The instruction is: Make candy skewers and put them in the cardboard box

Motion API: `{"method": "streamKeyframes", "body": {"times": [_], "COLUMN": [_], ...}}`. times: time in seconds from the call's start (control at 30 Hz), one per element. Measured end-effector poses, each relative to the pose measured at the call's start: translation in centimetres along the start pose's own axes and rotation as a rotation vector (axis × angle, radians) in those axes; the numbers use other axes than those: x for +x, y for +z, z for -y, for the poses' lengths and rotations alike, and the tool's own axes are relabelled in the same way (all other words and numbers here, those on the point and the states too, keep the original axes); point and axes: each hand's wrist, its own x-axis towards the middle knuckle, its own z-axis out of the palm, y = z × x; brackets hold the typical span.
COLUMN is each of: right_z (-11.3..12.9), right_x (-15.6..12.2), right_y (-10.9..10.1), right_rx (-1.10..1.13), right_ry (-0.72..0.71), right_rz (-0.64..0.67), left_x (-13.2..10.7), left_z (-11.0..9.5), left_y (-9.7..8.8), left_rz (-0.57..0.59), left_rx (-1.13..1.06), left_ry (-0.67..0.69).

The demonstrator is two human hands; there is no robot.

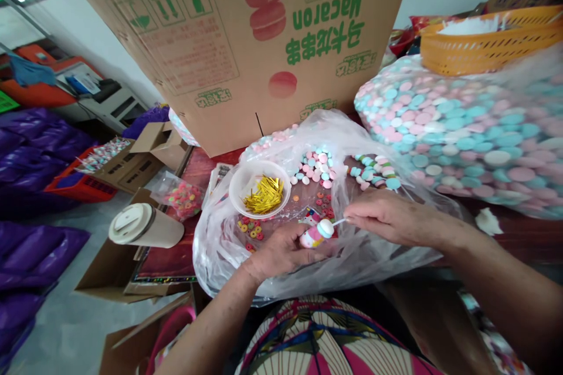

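My left hand (285,251) is closed around a short stack of pink, white and yellow candy (311,237), topped by a pale blue and white disc. My right hand (380,215) pinches a thin white stick (339,222), whose far end meets the top of that stack. Whether the stick runs into the candy is too small to tell. Behind my hands lie loose pastel candy discs (317,165), several candy skewers (372,173) and small ring candies (251,227). A white bowl (235,190) holds gold twist ties (265,194). All rest on a clear plastic sheet (211,246).
A large cardboard box (246,88) stands behind the sheet. To the right is a big bag of pastel discs (479,135) under an orange basket (484,50). A lidded cup (147,225) and a bag of ring candies (182,199) sit left. Purple bags (30,269) lie on the floor.
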Motion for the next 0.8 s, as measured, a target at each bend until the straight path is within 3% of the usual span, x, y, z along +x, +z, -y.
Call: {"method": "streamKeyframes", "body": {"times": [0.13, 0.2, 0.3, 0.37, 0.47, 0.63, 0.8], "right_z": [-0.1, 0.0, 0.4, 0.6, 0.8, 1.6, 3.0], "right_x": [-0.1, 0.1, 0.4, 0.6, 0.3, -0.1, 1.9], "right_y": [-0.1, -0.2, -0.2, -0.1, 0.3, 0.8, 1.4], "right_rx": [-0.02, -0.044, -0.135, -0.184, -0.233, -0.263, -0.266], "right_ry": [-0.001, -0.065, -0.182, -0.251, -0.294, -0.262, -0.245], "right_rz": [0.001, -0.027, -0.074, -0.075, -0.046, -0.011, 0.116], "left_x": [-0.1, -0.2, -0.2, -0.2, -0.3, 0.1, 0.9], "left_z": [-0.1, -0.1, 0.0, 0.0, -0.2, -0.8, -1.3], "left_y": [0.6, 0.6, 0.2, -0.1, -0.3, 0.1, 0.9], "left_rz": [-0.136, -0.071, 0.123, 0.215, 0.255, 0.282, 0.347], "left_rx": [0.186, 0.086, -0.188, -0.328, -0.441, -0.435, -0.301], "left_ry": [-0.058, -0.054, -0.06, -0.129, -0.281, -0.357, -0.472]}}
